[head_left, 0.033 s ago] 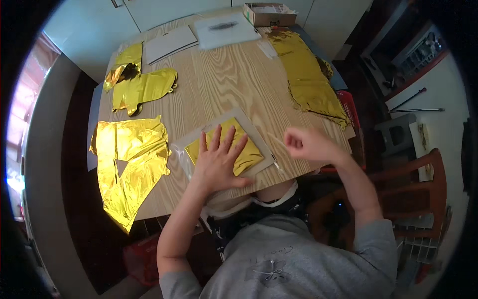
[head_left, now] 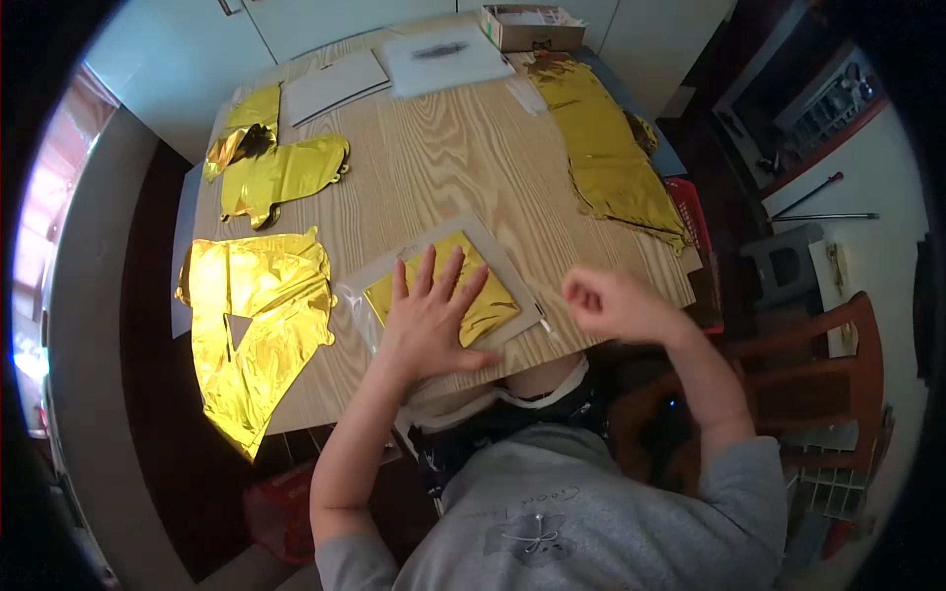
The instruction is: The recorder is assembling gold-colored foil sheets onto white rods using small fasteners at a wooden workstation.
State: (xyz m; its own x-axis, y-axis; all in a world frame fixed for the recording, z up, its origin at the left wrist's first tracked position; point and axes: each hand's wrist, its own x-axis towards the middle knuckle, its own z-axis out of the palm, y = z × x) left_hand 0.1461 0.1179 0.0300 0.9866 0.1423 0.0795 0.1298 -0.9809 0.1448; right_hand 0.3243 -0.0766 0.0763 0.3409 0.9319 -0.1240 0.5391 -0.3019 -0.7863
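Note:
My left hand (head_left: 430, 320) lies flat with spread fingers on a folded gold foil sheet (head_left: 485, 300), near the table's front edge. Under the foil is a grey card (head_left: 501, 258) in a clear plastic bag (head_left: 361, 300), which sticks out on the left. To the right of the bag my right hand (head_left: 616, 307) is raised with its fingers curled in. Whatever the fingers may pinch is hidden. A small whitish bit (head_left: 549, 331) lies by the card's right corner. Flat gold foil balloons (head_left: 281, 286) lie left of my left hand.
More gold foil balloons lie at the far left (head_left: 286, 172) and in a stack at the right (head_left: 616, 153). White cards (head_left: 337, 87), clear bags (head_left: 448, 64) and a cardboard box (head_left: 532, 30) line the table's far side. A wooden chair (head_left: 857, 379) stands at right.
My right hand has shifted slightly down, toward me. A faint pale streak beside its fingers no longer shows. My left hand stays on the foil.

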